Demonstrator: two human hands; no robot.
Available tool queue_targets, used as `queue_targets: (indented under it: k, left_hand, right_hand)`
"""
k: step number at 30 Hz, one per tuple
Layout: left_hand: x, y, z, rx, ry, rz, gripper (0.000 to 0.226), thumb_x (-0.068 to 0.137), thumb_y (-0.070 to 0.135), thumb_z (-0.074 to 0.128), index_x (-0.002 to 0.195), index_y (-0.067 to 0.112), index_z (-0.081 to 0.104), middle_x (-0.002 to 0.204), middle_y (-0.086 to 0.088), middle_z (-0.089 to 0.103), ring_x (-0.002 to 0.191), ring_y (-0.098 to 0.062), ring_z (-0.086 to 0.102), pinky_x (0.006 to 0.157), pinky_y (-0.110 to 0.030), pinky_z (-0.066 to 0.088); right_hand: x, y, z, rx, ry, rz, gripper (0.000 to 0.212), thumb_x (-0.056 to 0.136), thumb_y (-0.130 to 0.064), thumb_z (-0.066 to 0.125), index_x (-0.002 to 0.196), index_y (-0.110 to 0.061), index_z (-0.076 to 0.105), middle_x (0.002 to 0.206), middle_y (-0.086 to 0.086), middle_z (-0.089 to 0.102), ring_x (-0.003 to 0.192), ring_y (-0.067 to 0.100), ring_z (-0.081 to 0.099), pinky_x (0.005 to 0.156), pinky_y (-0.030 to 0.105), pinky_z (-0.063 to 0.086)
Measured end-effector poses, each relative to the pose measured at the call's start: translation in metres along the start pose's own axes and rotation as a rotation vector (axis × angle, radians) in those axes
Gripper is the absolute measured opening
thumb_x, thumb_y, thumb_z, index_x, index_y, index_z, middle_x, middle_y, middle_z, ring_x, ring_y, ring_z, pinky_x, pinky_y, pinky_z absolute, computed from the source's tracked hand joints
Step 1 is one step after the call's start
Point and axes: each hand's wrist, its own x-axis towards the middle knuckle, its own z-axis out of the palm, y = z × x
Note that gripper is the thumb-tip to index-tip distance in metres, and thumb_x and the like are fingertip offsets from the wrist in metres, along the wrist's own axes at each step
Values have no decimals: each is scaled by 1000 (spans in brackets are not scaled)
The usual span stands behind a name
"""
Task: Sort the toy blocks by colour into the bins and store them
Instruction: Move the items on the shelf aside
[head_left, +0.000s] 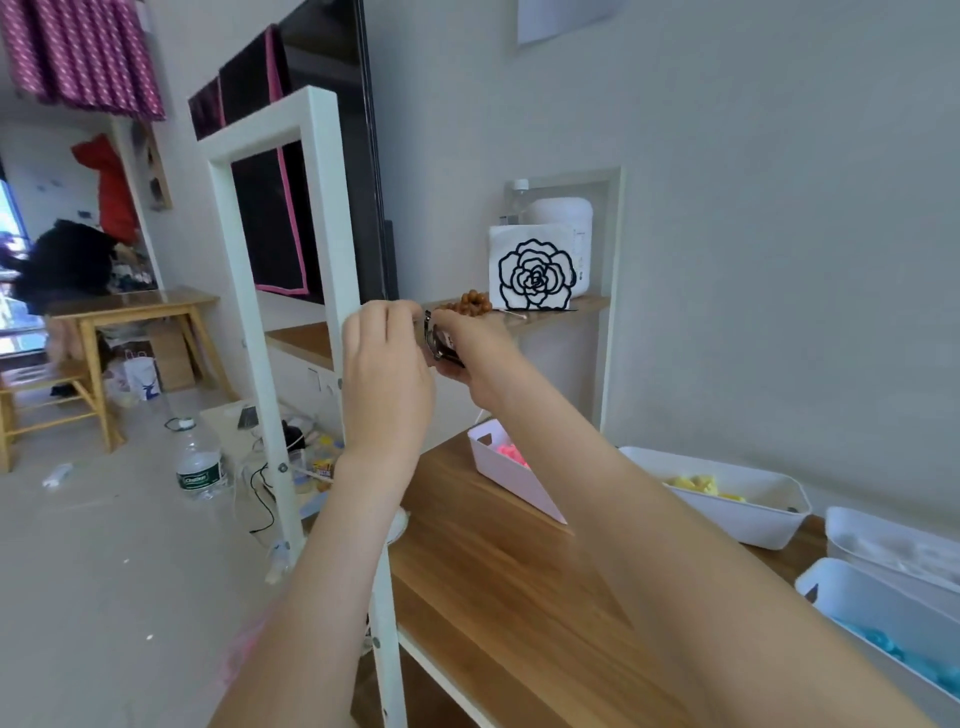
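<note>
Toy blocks (511, 453) lie below and right of both hands, none held. The left hand (387, 364) pinches the top of a small dark object (444, 347), and the right hand (480, 356) grips its body. The pink bin (519, 482), yellow bin (743, 522) and blue bin (857, 578) sit nearer the right.

On the wooden board (493, 597) you have white bins standing upright: the far bin (519, 483) holds pink blocks (511, 454), the next bin (748, 525) yellow blocks (698, 486), the nearest bin (852, 587) blue blocks (883, 642).
</note>
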Motion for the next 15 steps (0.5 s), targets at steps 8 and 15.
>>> queue_targets:
  k: [8, 15]
  left_hand:
    - [9, -12, 2, 484, -28, 257, 37, 75, -4, 33, 95, 4, 63, 88, -11, 61, 89, -32, 58, 82, -37, 28]
    - [14, -24, 4, 727, -69, 327, 36, 79, -4, 30, 87, 14, 60, 82, -2, 60, 88, -23, 58, 92, -36, 28]
  right_hand:
    - [25, 12, 26, -344, 293, -98, 11, 85, -29, 45, 78, -21, 48, 68, -4, 46, 97, 21, 44, 89, 37, 35]
    - [34, 15, 21, -607, 382, -140, 51, 100, -37, 18, 118, -15, 61, 136, 4, 41, 122, 23, 28, 96, 39, 21]
